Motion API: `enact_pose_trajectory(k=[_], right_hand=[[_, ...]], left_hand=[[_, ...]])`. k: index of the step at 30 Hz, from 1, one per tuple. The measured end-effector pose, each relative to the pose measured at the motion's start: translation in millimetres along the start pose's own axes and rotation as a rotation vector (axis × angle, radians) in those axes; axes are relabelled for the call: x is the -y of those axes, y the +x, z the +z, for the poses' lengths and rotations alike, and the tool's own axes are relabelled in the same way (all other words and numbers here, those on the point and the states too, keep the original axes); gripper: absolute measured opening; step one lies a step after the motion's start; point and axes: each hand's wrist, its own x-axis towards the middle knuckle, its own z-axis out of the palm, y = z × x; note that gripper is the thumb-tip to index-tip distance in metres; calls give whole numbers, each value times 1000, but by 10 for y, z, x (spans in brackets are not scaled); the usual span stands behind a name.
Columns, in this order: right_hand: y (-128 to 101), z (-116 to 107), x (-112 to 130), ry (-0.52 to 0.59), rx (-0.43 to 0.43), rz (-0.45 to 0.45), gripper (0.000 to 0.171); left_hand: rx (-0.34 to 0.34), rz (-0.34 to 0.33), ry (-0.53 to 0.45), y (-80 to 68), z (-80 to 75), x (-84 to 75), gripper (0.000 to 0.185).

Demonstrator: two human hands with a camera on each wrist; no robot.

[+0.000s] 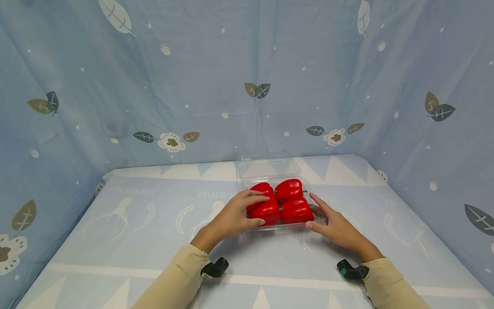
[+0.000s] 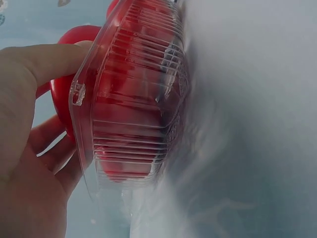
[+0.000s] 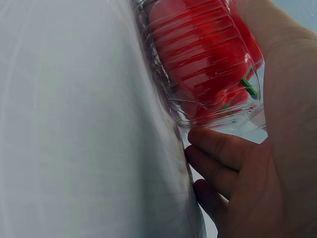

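Clear clamshell box [image 1: 283, 227] with four red bell peppers [image 1: 295, 210] sits mid-bench [image 1: 115, 240], lid [image 1: 266, 165] open behind. Left hand [image 1: 231, 219] fingers curl round left edge and nearest pepper; right hand [image 1: 332, 223] fingers lie nearly straight against right side. Step, judged: steadying box. Next: even two-sided hold.

Blue leaf-print cloth backdrop [image 1: 216, 68], table [image 1: 115, 240]

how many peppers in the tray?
4, all in the clear tray: back left, back right, front left under the left hand, front right by the right hand. None seems hidden.
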Motion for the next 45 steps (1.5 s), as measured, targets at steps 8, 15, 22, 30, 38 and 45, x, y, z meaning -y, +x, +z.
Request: enact_pose_trajectory(k=[8, 15, 22, 30, 38, 45], right_hand=[[-2, -5, 6, -11, -5, -1, 88], [-2, -4, 4, -10, -6, -1, 89], [-5, -4, 4, -15, -6, 7, 89], [4, 0, 10, -8, -2, 11, 88], [11, 8, 18, -6, 5, 15, 87], [0, 18, -6, -4, 0, 15, 88]], left_hand=[[56, 14, -19, 1, -22, 20, 48], [79, -1, -14, 13, -26, 19, 46], [104, 4, 40, 11, -36, 4, 52], [117, -5, 66, 14, -53, -16, 51], [137, 10, 102, 20, -82, -27, 50], [154, 9, 110, 33, -90, -27, 50]])
